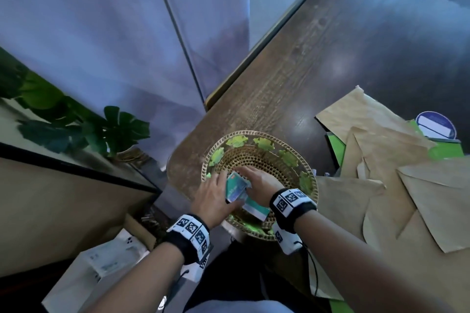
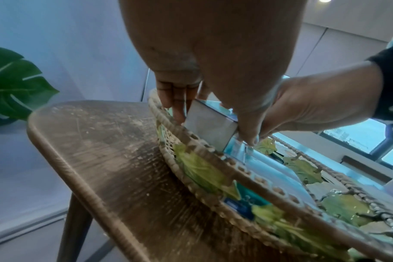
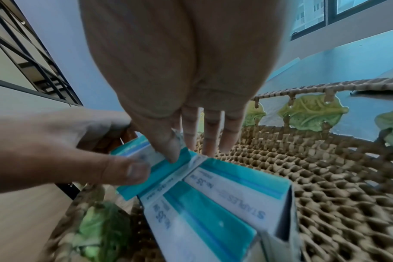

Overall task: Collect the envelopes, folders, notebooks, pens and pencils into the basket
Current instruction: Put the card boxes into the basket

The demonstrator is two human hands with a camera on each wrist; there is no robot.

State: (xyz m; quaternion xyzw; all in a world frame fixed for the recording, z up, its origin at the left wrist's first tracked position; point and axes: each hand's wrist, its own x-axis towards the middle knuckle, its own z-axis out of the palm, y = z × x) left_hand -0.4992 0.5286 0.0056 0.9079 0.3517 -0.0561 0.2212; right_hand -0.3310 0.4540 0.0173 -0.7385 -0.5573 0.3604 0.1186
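Head view is motion-blurred. The round woven wicker basket with green leaf trim (image 1: 287,150) sits at the near corner of the dark wooden table (image 1: 330,46); its near rim is hidden under both wrists. In it: small teal-and-white cardboard boxes (image 3: 215,195), printed "STAPLES", count unclear since they overlap and blur. Left hand (image 1: 212,198) clamps one box, thumb (image 3: 128,171) on the teal face, fingers (image 2: 177,104) down its far side at the basket rim. Right hand (image 1: 256,180) has its thumb (image 3: 166,145) pressed on the same box; its other fingers (image 3: 211,131) are straight, slightly spread, tips at the basket weave, contact unclear. Brown paper envelopes (image 1: 381,185) lie on the table right of the basket, over green folders (image 1: 335,145), mostly covered and cut off at frame edge.
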